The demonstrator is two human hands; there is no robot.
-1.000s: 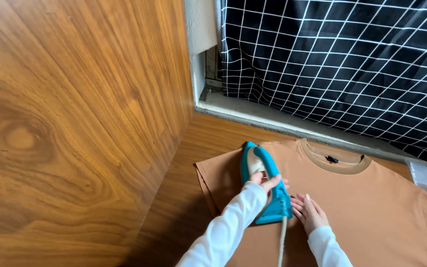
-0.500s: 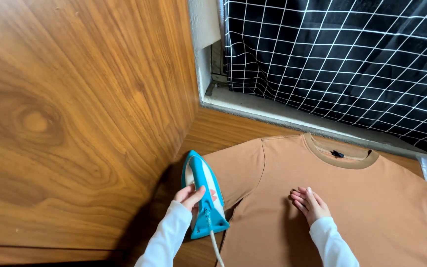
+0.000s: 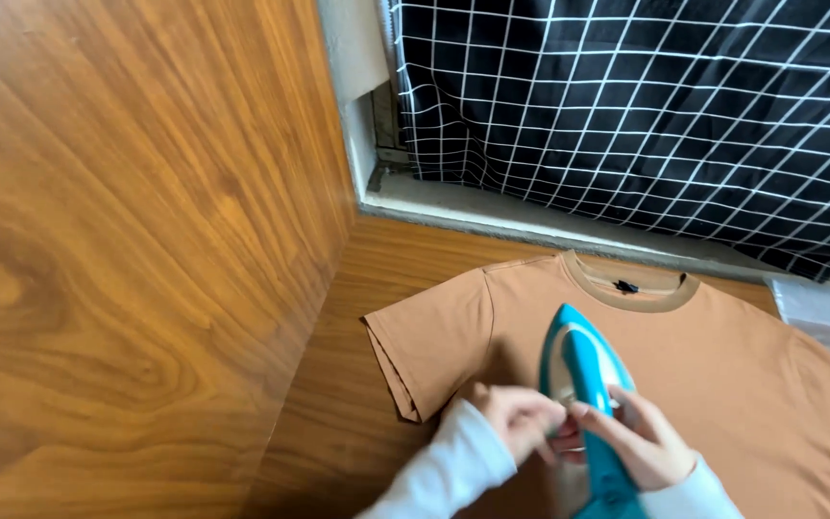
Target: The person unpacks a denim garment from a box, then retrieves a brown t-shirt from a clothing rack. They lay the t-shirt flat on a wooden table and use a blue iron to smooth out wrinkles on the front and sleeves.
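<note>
A tan short-sleeved t-shirt (image 3: 732, 365) lies flat, front up, on a wooden surface (image 3: 338, 404), its collar (image 3: 626, 286) pointing away from me. A teal and white iron (image 3: 578, 360) stands on the shirt's chest, tip pointing toward the collar. My left hand (image 3: 516, 418), in a white sleeve, reaches in from the left and its fingers close on the iron's handle. My right hand (image 3: 646, 444) grips the same handle from the right. The fingers of both hands meet at the handle. The rear of the iron is hidden behind my hands.
A tall wood-grain panel (image 3: 127, 250) rises close on the left. A black curtain with a white grid (image 3: 646, 106) hangs behind, above a pale ledge (image 3: 492, 210). A white object (image 3: 823, 309) lies at the right edge by the shirt's shoulder.
The iron has moved right, from the shirt's left sleeve to its chest. My right hand has left the fabric and joined my left hand on the iron's handle.
</note>
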